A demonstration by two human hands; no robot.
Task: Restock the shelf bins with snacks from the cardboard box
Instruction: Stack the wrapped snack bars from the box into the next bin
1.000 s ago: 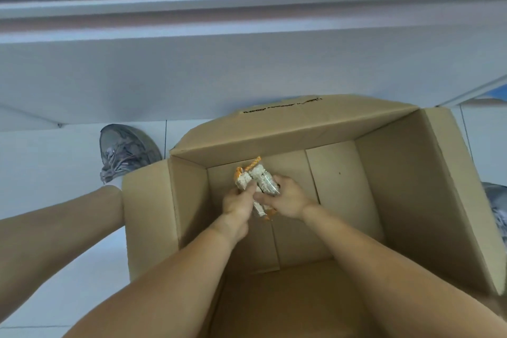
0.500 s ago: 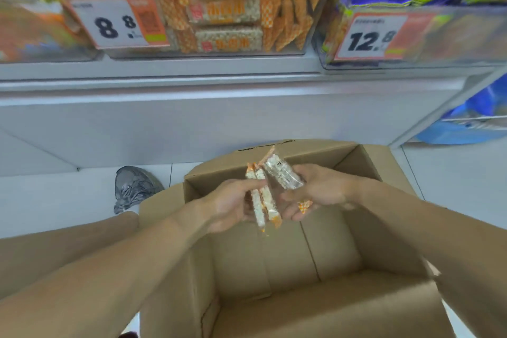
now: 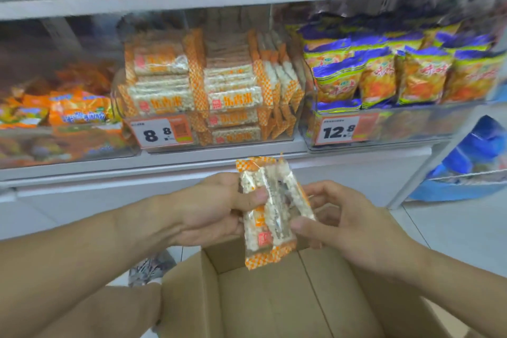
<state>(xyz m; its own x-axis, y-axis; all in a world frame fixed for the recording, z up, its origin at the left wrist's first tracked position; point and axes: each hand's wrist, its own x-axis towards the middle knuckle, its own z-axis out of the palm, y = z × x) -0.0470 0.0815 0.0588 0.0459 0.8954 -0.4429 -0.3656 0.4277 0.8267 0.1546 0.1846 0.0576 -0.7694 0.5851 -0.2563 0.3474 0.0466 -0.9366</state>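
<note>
Far left of the frame there's a clear bin of orange snack bags (image 3: 68,112), pretty blurry, can't read much off them. Next one over, middle of the frame, is the bin with the 8.8 price tag (image 3: 162,133), and that clear bin (image 3: 297,107) is stacked with orange-checkered rice bars (image 3: 230,96). It looks fairly full, with a bit of headroom on top.

Below that, centre frame, the left hand (image 3: 208,211) grips a small bundle of snack packs (image 3: 270,214), thumb pressed over the front and fingers wrapped behind. The packs stand more or less upright and have the same orange check as the ones in the 8.8 bin. I can't tell exactly how many there are, a few at least. The right hand (image 3: 348,225) is just right of the bundle, fingers curled in and pinching its right edge, so both hands are on it.

The cardboard box (image 3: 269,299) sits open under the hands at the bottom of the frame. What I can see of the inside looks bare.

Further right is the 12.8 bin of purple-and-yellow bags (image 3: 384,74).

So my read: we're mid-carry, packs out of the box and not in a bin yet. The next move is probably lifting them up and forward over the front lip of the 8.8 bin, and they'd likely need turning flat to match the stacks.
</note>
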